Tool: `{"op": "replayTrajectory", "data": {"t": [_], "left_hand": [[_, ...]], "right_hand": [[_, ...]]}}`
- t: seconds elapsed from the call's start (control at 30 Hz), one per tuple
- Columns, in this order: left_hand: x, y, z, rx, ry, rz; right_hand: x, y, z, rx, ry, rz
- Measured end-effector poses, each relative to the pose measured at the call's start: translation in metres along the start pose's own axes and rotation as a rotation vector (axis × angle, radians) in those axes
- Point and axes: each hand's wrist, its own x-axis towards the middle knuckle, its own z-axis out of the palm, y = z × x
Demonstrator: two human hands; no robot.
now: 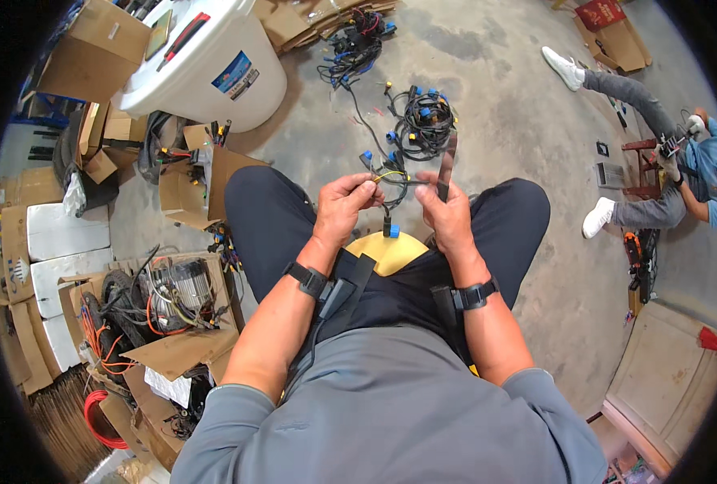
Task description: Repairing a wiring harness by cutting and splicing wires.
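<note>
My left hand pinches a yellow wire, my right hand grips a knife-like tool, and a blue label marks the white tub on grey floor

A grey, stained concrete floor carries a round coil of black cables with blue connectors; beyond it lies a looser tangle of black cables; a large white plastic tub and an open brown cardboard box stand leftward.
</note>
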Motion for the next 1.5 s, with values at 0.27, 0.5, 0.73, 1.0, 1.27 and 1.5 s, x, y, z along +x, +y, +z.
{"op": "replayTrajectory", "data": {"t": [0.27, 0.5, 0.73, 1.0, 1.27, 1.5], "left_hand": [[-0.009, -0.002, 0.004, 0.23, -0.213, 0.143], [-0.015, 0.002, 0.009, 0.243, -0.172, 0.048], [-0.017, 0.001, 0.014, 0.529, -0.142, 0.281], [-0.019, -0.003, 0.016, 0.29, 0.118, 0.222], [-0.011, -0.007, 0.015, 0.114, 0.081, 0.184], [-0.006, 0.007, 0.018, 0.16, -0.134, 0.13]], "right_hand": [[0.0, -0.005, 0.01, 0.173, -0.065, 0.009], [-0.001, 0.002, 0.009, -0.043, -0.07, -0.006], [-0.002, 0.006, 0.013, -0.191, -0.13, 0.006], [-0.003, 0.012, 0.022, -0.199, -0.174, 0.039], [-0.006, 0.002, 0.022, -0.082, -0.167, 0.01], [0.002, -0.029, 0.022, 0.062, -0.154, -0.01]]}}
